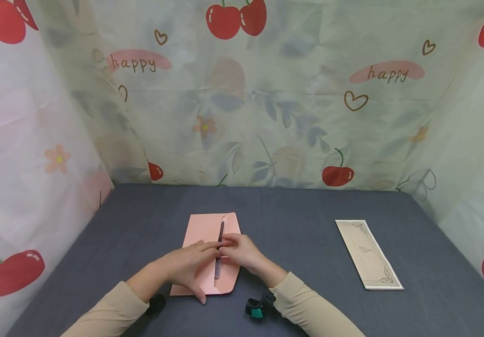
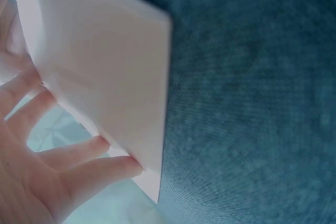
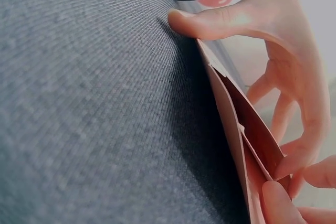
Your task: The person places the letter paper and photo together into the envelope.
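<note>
A pink paper envelope [image 1: 200, 227] lies on the dark table, its slot-like mouth gaping along one long side. My left hand [image 1: 187, 267] rests flat across the envelope body, fingers stretched towards the mouth. Its thumb reaches past the near edge. From the other side, my right hand [image 1: 244, 252] pinches the paper at the mouth between thumb and finger, close to the left fingertips. The right wrist view looks into the reddish inside of the envelope [image 3: 226, 98]. Broad plain paper of the envelope [image 2: 110, 51] fills part of the left wrist view, with fingers along its edge.
A long cream card [image 1: 364, 252] with dark ornamental print and a white border lies on the right of the dark table [image 1: 292, 234]. Cherry-patterned cloth [image 1: 250, 117] surrounds the table's back and sides. A black wrist device [image 1: 259, 306] sits below the right wrist.
</note>
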The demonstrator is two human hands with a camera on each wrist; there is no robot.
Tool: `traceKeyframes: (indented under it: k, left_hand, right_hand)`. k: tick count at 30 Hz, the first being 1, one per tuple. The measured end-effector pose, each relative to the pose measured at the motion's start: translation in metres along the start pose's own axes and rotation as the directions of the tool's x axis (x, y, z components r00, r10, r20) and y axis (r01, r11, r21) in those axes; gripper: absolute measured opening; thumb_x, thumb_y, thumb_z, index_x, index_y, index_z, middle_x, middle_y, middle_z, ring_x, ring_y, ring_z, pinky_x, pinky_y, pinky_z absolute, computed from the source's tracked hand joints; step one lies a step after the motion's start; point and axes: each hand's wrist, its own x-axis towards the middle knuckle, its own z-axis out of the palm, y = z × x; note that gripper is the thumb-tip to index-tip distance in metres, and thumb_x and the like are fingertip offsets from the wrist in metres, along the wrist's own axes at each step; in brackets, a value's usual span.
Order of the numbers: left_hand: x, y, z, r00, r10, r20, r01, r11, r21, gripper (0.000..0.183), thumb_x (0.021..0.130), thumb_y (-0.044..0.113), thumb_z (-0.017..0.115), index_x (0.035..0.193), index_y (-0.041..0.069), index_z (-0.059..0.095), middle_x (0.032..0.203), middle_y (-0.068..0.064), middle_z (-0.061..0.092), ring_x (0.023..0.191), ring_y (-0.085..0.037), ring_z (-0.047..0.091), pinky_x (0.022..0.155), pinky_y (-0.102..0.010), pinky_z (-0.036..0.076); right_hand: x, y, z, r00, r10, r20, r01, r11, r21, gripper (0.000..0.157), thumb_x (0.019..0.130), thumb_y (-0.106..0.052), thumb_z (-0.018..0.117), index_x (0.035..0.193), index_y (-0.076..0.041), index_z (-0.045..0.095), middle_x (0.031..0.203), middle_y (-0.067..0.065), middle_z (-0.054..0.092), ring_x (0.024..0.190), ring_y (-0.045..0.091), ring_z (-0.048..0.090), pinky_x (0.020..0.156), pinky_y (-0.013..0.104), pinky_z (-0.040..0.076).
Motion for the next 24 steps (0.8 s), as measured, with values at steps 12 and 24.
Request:
traceKeyframes:
  k: [12, 24]
  left_hand:
    - [0.0007, -0.0014, 0.0017, 1.0, -0.008, 0.007, 0.008, 1.0, 0.0, 0.101, 0.057, 0.062, 0.078, 0.138, 0.016, 0.039, 0.15, -0.003, 0.032, 0.137, -0.02, 0.036, 0.113, -0.048, 0.027]
    - [0.0007, -0.0015, 0.0016, 1.0, -0.011, 0.002, 0.011, 1.0, -0.005, 0.095, 0.056, 0.063, 0.078, 0.131, 0.017, 0.044, 0.15, -0.003, 0.032, 0.135, -0.023, 0.037, 0.111, -0.048, 0.032]
  right_hand:
    - [0.0021, 0.0008, 0.0001, 1.0, 0.01, 0.007, -0.009, 0.999, -0.045, 0.049, 0.088, -0.003, 0.055, 0.134, 0.008, 0.042, 0.122, 0.026, 0.057, 0.101, 0.026, 0.064, 0.078, 0.033, 0.057]
    - [-0.0036, -0.0038, -0.0093, 1.0, -0.022, -0.004, 0.022, 0.997, -0.069, 0.045, 0.089, -0.007, 0.058, 0.129, 0.01, 0.047, 0.115, 0.027, 0.062, 0.095, 0.024, 0.067, 0.076, 0.033, 0.057]
